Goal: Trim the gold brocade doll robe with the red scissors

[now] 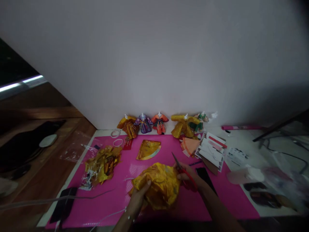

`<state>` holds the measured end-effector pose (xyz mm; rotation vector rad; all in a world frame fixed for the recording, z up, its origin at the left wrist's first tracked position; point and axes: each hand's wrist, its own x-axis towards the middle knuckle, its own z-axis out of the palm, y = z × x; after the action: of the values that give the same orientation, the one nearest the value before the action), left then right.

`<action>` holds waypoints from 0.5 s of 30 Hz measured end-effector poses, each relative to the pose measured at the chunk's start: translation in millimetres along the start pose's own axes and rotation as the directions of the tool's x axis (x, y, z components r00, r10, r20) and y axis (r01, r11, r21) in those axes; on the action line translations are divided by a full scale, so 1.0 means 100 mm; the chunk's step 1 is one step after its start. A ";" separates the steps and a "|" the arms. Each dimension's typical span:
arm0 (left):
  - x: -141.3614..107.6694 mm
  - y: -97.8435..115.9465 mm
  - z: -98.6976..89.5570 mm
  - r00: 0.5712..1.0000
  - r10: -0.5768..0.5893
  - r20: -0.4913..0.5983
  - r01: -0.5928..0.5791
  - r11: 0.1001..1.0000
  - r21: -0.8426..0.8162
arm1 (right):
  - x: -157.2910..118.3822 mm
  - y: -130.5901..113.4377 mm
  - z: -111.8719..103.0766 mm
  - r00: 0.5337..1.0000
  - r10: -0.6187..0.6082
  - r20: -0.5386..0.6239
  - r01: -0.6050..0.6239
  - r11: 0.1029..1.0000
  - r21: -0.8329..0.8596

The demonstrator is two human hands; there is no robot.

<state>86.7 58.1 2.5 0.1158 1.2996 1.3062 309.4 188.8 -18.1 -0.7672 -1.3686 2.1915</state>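
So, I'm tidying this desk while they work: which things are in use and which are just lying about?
In use:
left hand gripping gold fabric
right hand holding red scissors

Lying about:
costumed dolls
gold scraps
fan-shaped piece
card stack

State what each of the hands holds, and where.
Left hand grips the gold fabric piece at its lower left edge; right hand holds red-handled scissors by the handles.

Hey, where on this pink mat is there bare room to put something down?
Bare pink shows on the pink mat along its near right part, beside the right hand with the scissors, and at near left between the dark object and the left hand. Crowded: the far edge with paper dolls, the card stack and gold scraps.
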 end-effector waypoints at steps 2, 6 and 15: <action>0.00 -0.05 0.03 0.996 0.053 -0.068 -0.056 0.997 -0.045 | 0.02 0.00 0.02 1.000 -0.012 0.005 0.012 1.000 0.010; -0.02 -0.15 0.22 0.994 0.030 -0.105 -0.046 0.988 -0.147 | 0.06 -0.06 0.07 0.999 -0.032 -0.009 0.033 0.999 0.019; -0.26 0.00 0.53 0.894 -0.288 0.343 0.369 0.907 -0.201 | 0.06 -0.34 0.12 0.996 -0.040 -0.085 0.034 0.997 -0.070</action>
<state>132.4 68.9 38.3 -0.0856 0.8288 1.0998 299.9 198.8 15.8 -0.8448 -1.4097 2.0683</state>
